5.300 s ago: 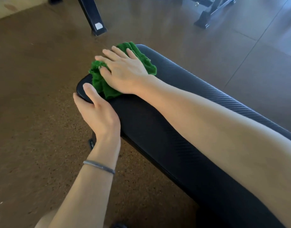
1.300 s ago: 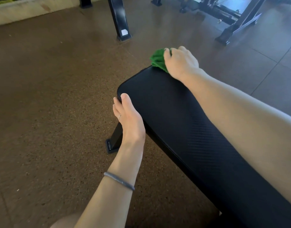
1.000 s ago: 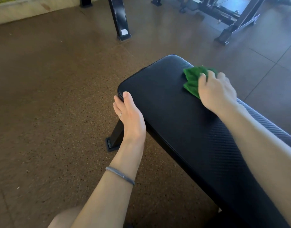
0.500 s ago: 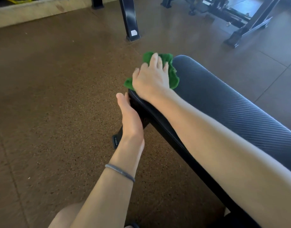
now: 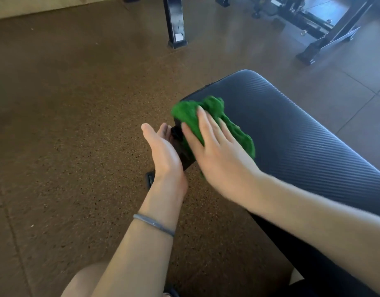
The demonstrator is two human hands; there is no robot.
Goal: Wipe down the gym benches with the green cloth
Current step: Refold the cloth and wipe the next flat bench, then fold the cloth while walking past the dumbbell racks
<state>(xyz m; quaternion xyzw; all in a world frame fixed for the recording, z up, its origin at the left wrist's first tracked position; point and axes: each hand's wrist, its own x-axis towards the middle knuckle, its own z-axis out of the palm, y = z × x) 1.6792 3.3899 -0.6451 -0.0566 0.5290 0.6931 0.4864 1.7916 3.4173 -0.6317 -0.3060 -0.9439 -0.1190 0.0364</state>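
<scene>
cloth: bright green, fuzzy terry-like pile, crumpled into an irregular lump with bumpy folds; edges slightly motion-blurred. sits on the near-left corner of the bench, draped a bit over the pad's end edge. most of it shows ahead of and to the right of the right hand's fingers, rest is under the palm

right hand: flat on the cloth, fingers straight and slightly spread, pressing it onto the pad; not curled round it. forearm runs back across the pad toward lower right

left hand: just left of the right hand, against the pad's end face. palm turned toward the bench, thumb straight and pointing forward, fingers mostly hidden behind the palm and in shadow, look extended along the pad end; holds nothing as far as I can see. thin grey band on the wrist

bench pad: black, padded, rounded corners, fine diagonal ribbed/carbon-weave texture on the top, smoother plain end face. a dark foot of its frame shows below the left wrist

floor: brown speckled rubber under and left of the hands, matte, granular; greyer smooth tiles with seams beyond the bench to the right

far ahead of the hands: a black square-section post with a white sticker near its base, and to the right black metal machine frames, glossy, angular tubing
</scene>
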